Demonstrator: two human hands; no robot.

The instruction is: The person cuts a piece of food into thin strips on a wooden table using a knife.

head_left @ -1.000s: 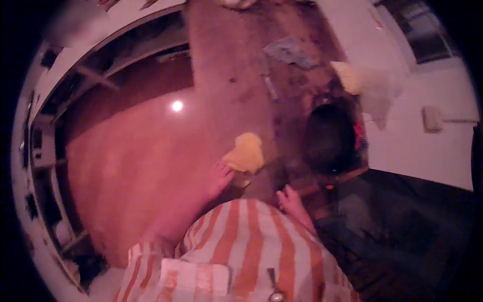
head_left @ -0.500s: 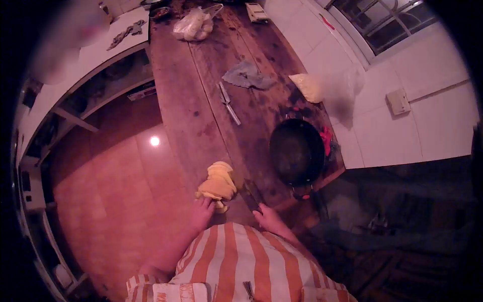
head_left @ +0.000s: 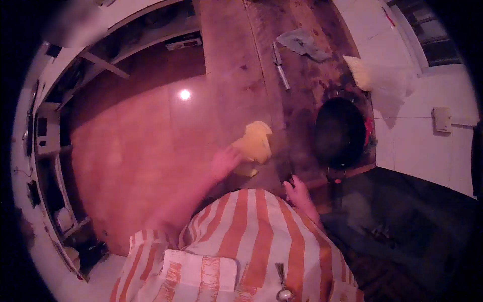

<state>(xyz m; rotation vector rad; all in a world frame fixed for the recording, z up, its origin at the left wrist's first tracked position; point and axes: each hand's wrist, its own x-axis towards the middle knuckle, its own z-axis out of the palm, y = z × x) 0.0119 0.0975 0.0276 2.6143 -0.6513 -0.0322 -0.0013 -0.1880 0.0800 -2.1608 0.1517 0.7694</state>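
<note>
A pile of overlapping yellow slices (head_left: 255, 142) lies near the close end of the wooden table (head_left: 236, 60), with a separate yellow piece (head_left: 246, 172) just below it. My left hand (head_left: 226, 162) is at the left side of the pile, its fingers against the slices and smeared by motion. To the right of the pile, my right hand (head_left: 298, 194) is closed around a knife (head_left: 287, 173), whose dark blade points away from me and is hard to make out against the wood.
A dark two-handled pot (head_left: 340, 132) stands at the table's right edge. Farther off lie a silver hand tool (head_left: 282, 68), a grey cloth (head_left: 303, 44) and a clear bag with yellow contents (head_left: 357, 73). Tiled floor (head_left: 136, 146) lies left of the table.
My view has swung left and down, so the table items sit farther right and higher. My left hand has shifted along the slices' left side, and the pile looks more bunched together.
</note>
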